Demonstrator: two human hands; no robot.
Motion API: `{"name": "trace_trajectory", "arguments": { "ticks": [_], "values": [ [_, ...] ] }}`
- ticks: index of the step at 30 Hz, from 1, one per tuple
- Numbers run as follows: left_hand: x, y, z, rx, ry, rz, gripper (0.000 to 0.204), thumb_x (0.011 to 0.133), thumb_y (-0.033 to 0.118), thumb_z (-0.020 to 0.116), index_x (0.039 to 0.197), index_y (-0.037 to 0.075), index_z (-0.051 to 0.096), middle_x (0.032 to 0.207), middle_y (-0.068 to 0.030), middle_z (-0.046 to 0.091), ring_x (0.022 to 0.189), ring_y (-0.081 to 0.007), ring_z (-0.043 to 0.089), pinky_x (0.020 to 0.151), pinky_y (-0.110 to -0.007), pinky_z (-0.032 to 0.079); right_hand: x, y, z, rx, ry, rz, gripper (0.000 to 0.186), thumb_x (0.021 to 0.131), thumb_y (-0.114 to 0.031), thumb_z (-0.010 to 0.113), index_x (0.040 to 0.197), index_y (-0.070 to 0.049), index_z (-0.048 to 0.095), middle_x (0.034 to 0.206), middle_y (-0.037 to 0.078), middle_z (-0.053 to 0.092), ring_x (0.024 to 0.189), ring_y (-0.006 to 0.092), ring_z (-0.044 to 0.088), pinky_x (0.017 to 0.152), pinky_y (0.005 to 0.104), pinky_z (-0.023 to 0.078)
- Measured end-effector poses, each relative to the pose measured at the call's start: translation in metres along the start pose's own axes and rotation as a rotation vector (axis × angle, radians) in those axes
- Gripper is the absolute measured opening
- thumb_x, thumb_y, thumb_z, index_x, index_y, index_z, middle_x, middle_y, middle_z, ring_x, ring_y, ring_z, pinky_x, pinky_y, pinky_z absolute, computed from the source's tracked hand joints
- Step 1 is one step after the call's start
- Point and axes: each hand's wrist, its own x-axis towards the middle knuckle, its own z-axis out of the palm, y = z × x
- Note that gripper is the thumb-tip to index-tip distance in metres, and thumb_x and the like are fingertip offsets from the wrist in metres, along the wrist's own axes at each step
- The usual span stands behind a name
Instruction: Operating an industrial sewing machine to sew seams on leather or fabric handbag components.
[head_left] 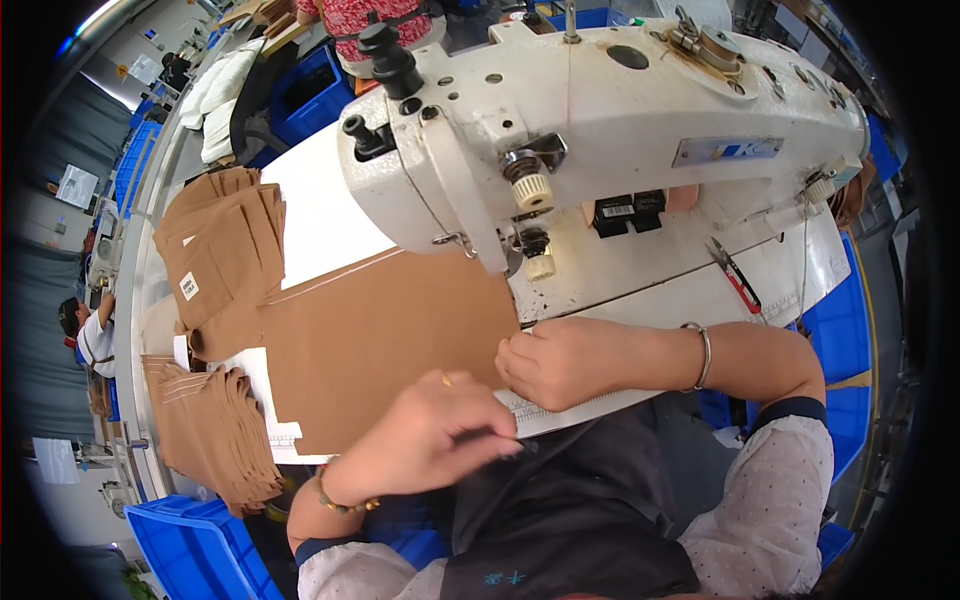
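Dominating the upper half, a white industrial sewing machine (600, 110) stands on a white worktable (320, 210), its arm carrying a small rectangular grey-blue plate on the front and a black rectangular tag with a white label below it. Under the needle end lies a large tan fabric panel (380, 340), spread flat across the table toward the person's left. Further left, two stacks of tan cut pieces (225, 240) are piled, the upper stack bearing a small white square label on its top piece, the lower stack fanned out at the table's near edge. A blue plastic crate (195, 550) sits at the lower left beside the table; its contents cannot be made out, and another blue crate (305, 90) stands at the back. The right hand (560, 362), with a metal bangle at the wrist, rests fingers curled on the panel's right edge, pinching it against the table. The left hand (435, 430), with a beaded bracelet, is closed over a dark fabric piece in the lap. Red-handled thread snips (738, 277) lie on the machine bed.
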Motion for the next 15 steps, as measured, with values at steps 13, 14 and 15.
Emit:
{"name": "trace_trajectory", "arguments": {
  "ticks": [13,14,15],
  "values": [
    [0.021,0.001,0.036,-0.001,-0.21,0.102,0.009,0.09,0.017,0.073,0.089,0.012,0.066,0.083,0.001,0.066,0.084,-0.0202,0.062,0.084,-0.035,0.042,0.012,0.031,0.001,0.817,0.093,0.42,0.02,0.094,-0.031,0.067,0.095,-0.012,0.074,0.082,0.007,0.069,0.076,0.0277,0.067,0.065,0.0415,0.053],
    [0.023,-0.001,0.031,-0.031,-0.189,0.092,0.009,0.09,0.016,0.074,0.089,0.011,0.067,0.083,-0.0002,0.066,0.084,-0.0211,0.062,0.081,-0.035,0.043,0.015,0.03,0.002,0.821,0.094,0.418,0.02,0.094,-0.031,0.067,0.095,-0.012,0.074,0.082,0.007,0.069,0.076,0.0277,0.067,0.065,0.0415,0.053],
    [0.027,-0.005,0.025,-0.063,-0.172,0.085,0.009,0.089,0.015,0.075,0.088,0.01,0.068,0.084,-0.0014,0.067,0.083,-0.022,0.062,0.079,-0.036,0.044,0.017,0.028,0.004,0.914,0.22,0.507,0.021,0.095,-0.031,0.067,0.096,-0.011,0.074,0.081,0.009,0.069,0.076,0.0294,0.067,0.064,0.0417,0.052]
  ]
}}
